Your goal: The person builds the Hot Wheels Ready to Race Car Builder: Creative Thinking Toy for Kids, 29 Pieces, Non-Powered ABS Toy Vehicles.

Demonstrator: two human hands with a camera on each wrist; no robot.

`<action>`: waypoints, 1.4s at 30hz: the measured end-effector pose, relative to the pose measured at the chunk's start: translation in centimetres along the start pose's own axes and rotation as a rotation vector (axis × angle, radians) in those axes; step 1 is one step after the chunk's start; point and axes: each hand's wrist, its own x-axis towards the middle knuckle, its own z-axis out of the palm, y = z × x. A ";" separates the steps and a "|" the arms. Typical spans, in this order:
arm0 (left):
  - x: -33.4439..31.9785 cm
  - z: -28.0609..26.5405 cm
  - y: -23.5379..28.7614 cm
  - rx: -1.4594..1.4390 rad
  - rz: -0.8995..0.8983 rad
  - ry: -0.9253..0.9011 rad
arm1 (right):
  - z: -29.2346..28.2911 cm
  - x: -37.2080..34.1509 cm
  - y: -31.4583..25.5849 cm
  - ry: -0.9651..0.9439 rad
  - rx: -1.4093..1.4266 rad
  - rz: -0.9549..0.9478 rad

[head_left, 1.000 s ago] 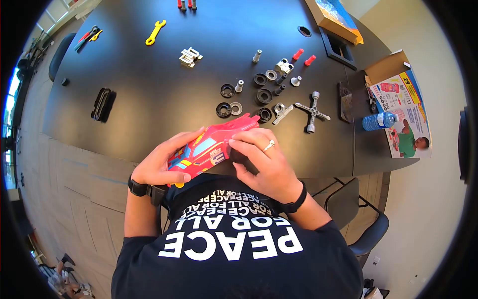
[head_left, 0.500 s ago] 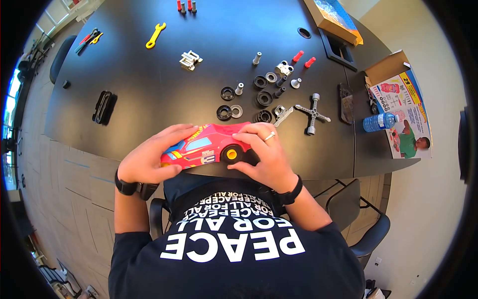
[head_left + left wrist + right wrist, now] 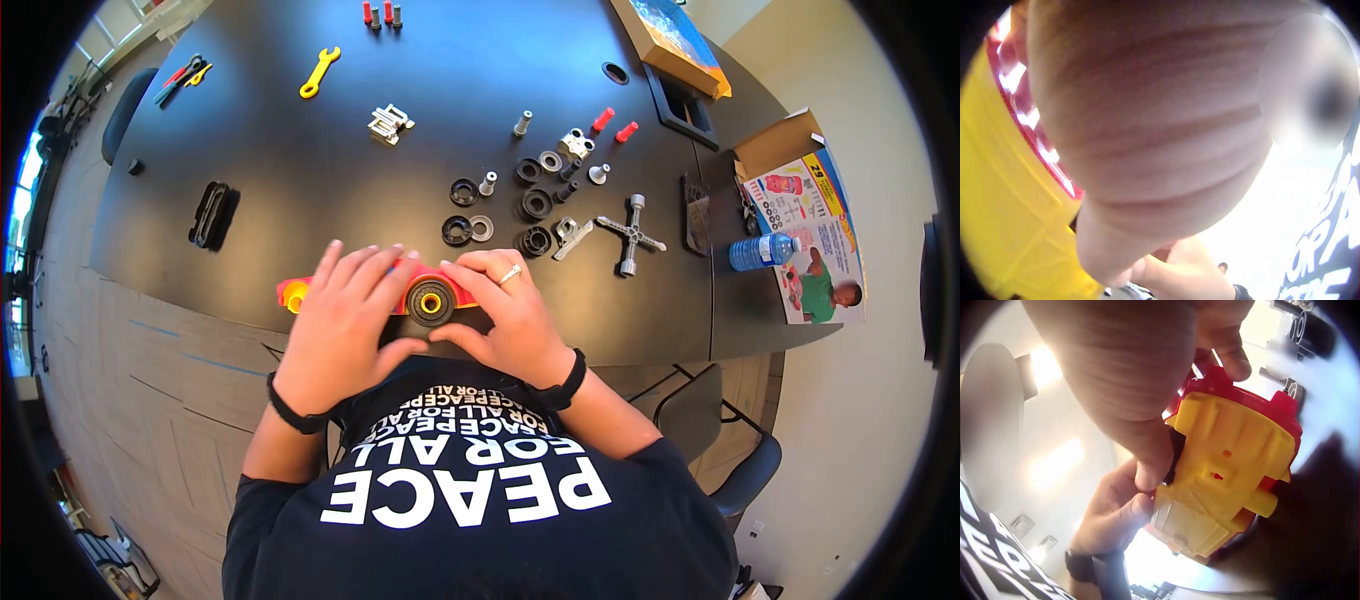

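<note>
A red toy car [image 3: 426,271] is held between both hands over the table's near edge. Its black wheel [image 3: 431,302] with a yellow centre faces up between the thumbs. The left hand [image 3: 340,330] lies across the car's left part, fingers over the body and thumb beside the wheel. At the car's right end, the right hand [image 3: 515,325] grips the body, fingers above and thumb below. The right wrist view shows the yellow underside [image 3: 1235,444], with the right thumb against a black wheel [image 3: 1177,453]. In the left wrist view the left hand [image 3: 1154,125] hides most of the car.
Beyond the car on the black table [image 3: 300,190] are loose wheels [image 3: 536,204], a grey cross wrench [image 3: 631,236], silver parts [image 3: 389,123] and a yellow wrench [image 3: 320,73]. A water bottle [image 3: 762,251] lies by the printed box [image 3: 800,210] at right.
The car has shifted left and turned, bringing its wheel into fuller view. The left hand has moved over the body with fingers spread. The right hand has moved slightly left.
</note>
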 end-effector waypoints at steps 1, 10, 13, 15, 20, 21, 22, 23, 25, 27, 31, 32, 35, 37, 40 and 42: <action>0.2 0.4 0.2 -0.032 0.018 0.043 | -0.5 0.4 -0.3 0.004 0.043 0.005; 0.1 2.6 0.6 -0.054 0.004 0.216 | -3.1 3.4 6.3 -0.032 -0.170 -0.073; -0.1 2.4 0.6 -0.070 0.002 0.205 | -1.4 4.5 7.4 -0.143 -0.228 -0.146; -0.3 2.4 0.5 -0.071 0.009 0.220 | -0.2 4.8 8.2 -0.215 -0.244 -0.166; -0.6 2.3 0.5 -0.069 -0.009 0.233 | -0.1 5.1 9.5 -0.210 -0.248 -0.168; -0.6 2.4 0.5 -0.066 -0.007 0.236 | -0.3 5.2 9.7 -0.230 -0.242 -0.187; -0.6 2.5 0.5 -0.067 -0.006 0.235 | -0.5 5.3 9.7 -0.248 -0.237 -0.205; -0.5 2.7 0.5 -0.063 -0.013 0.250 | -0.7 5.3 9.4 -0.248 -0.239 -0.203; -0.3 3.1 0.5 -0.063 -0.018 0.267 | -1.4 5.2 8.2 -0.119 -0.144 -0.079; -0.1 3.4 0.7 -0.047 -0.047 0.305 | -2.2 4.4 7.5 -0.011 0.108 0.106; 0.1 3.3 0.9 -0.053 -0.083 0.315 | -3.9 2.9 5.9 0.115 0.654 0.307; 0.2 2.8 0.9 -0.082 -0.069 0.305 | -4.3 2.6 5.4 0.112 0.750 0.304; 0.1 2.2 0.8 -0.116 -0.051 0.287 | -4.7 1.7 3.8 0.100 0.889 0.325; 0.1 2.3 0.7 -0.116 -0.050 0.284 | -4.6 1.4 3.1 0.098 0.957 0.339; 0.1 2.9 0.7 -0.128 -0.076 0.282 | -4.0 1.8 1.9 0.069 1.047 0.206; 0.1 3.2 0.7 -0.130 -0.076 0.310 | -3.8 1.9 1.5 0.062 1.045 0.184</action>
